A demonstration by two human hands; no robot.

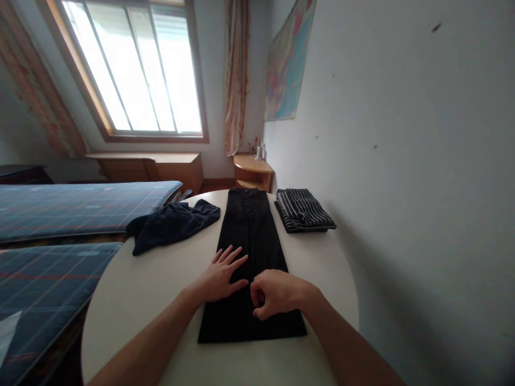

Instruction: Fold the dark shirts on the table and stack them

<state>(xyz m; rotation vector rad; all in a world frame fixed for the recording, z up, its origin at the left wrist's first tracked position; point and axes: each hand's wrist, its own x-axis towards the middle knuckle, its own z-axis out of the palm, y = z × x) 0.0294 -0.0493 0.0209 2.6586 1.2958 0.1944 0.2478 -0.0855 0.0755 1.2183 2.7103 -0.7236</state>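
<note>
Black trousers (257,230) lie flat and lengthwise on the white round table (120,316), waistband at the far edge and hems towards me. My left hand (221,276) rests palm down on their left side, fingers spread. Over the lower right part my right hand (277,294) is curled into a loose fist, thumb side towards the left hand. No cloth is seen between its fingers, and the trousers beneath look smooth.
A crumpled dark navy garment (177,222) lies at the table's left edge. Folded black-and-white striped cloth (303,209) sits at the right, near the wall (422,187). Beds with blue plaid mattresses (80,206) stand at left; a small wooden shelf (253,163) is behind.
</note>
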